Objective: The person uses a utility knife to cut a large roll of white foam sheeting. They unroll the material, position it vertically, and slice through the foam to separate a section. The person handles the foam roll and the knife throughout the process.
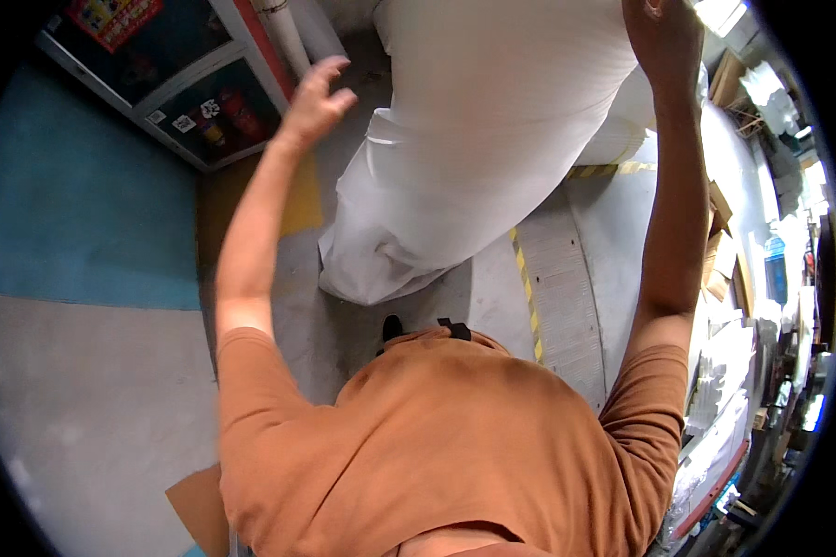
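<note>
A big white sack [492, 130] (woven or cloth, it seems, and far bulkier than anything else here) fills the upper middle of the frame, slanting from the top edge down to a crumpled, folded end just above the person's orange shirt [437, 446]. Its surface is smooth and taut higher up, creased and slack at the lower end, which hangs or rests close over the grey concrete floor [84, 408]; I cannot tell whether it touches. Judging by that, the sack looks raised and only partly under control: one hand is on it, the other is not, and its lower end is not yet lifted clear.

The floor runs from a blue painted patch at the upper left to grey below, with a ribbed metal ramp plate [567, 288] edged in yellow-and-black tape right of centre. A glass-fronted cabinet [186, 84] holding red extinguishers stands at the upper left.

The right hand [664, 37], at the top right, is pressed against the sack's upper side, fingers mostly out of frame, so its grip cannot be told. The left hand [314, 97], upper left of centre, is spread open with fingers curled, just beside the sack and not touching it.
</note>
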A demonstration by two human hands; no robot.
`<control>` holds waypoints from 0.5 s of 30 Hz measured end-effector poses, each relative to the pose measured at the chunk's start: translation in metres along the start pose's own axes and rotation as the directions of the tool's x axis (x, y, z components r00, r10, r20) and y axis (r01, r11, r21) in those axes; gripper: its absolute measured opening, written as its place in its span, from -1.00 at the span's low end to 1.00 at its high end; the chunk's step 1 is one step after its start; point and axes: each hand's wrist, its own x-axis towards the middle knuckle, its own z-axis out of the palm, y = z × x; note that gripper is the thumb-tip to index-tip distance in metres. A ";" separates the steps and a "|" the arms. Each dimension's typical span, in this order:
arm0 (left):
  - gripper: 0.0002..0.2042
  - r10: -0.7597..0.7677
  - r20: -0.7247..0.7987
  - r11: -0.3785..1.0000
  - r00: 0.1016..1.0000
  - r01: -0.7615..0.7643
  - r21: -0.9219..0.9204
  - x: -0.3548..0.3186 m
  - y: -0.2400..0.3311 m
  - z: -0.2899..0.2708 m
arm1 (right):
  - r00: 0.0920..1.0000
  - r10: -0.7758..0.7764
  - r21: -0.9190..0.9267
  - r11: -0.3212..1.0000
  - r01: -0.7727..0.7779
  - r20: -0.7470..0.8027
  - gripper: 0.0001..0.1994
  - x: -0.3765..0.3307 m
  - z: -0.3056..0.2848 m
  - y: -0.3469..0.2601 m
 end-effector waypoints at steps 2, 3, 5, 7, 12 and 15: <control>-0.35 0.116 0.108 0.993 0.987 -0.115 -0.021 -0.006 -0.023 0.040 | 0.987 -0.156 -0.219 0.965 0.145 -0.032 -0.57 0.014 -0.001 -0.016; -0.34 0.083 0.163 0.993 0.983 -0.096 0.074 -0.004 -0.037 0.059 | 0.971 -0.235 -0.331 0.920 0.210 -0.037 -0.57 0.021 0.000 -0.022; -0.31 -0.030 0.333 0.998 0.942 0.047 -0.043 0.001 -0.069 0.081 | 0.941 -0.330 -0.216 0.927 0.307 -0.075 -0.60 0.025 0.015 -0.051; -0.32 -0.259 0.538 0.898 0.802 -0.006 0.440 0.003 -0.057 0.054 | 0.972 -0.226 0.073 0.970 0.231 -0.068 -0.56 0.011 0.052 -0.080; -0.42 -0.257 0.888 0.958 0.381 -0.021 0.286 -0.031 -0.024 0.062 | 0.967 -0.223 -0.408 0.877 0.255 0.125 -0.51 0.001 0.051 -0.088; -0.46 -0.297 0.860 0.939 0.415 0.293 0.183 -0.130 -0.063 0.027 | 0.942 -0.326 -0.362 0.871 0.332 0.079 -0.54 0.010 0.093 -0.086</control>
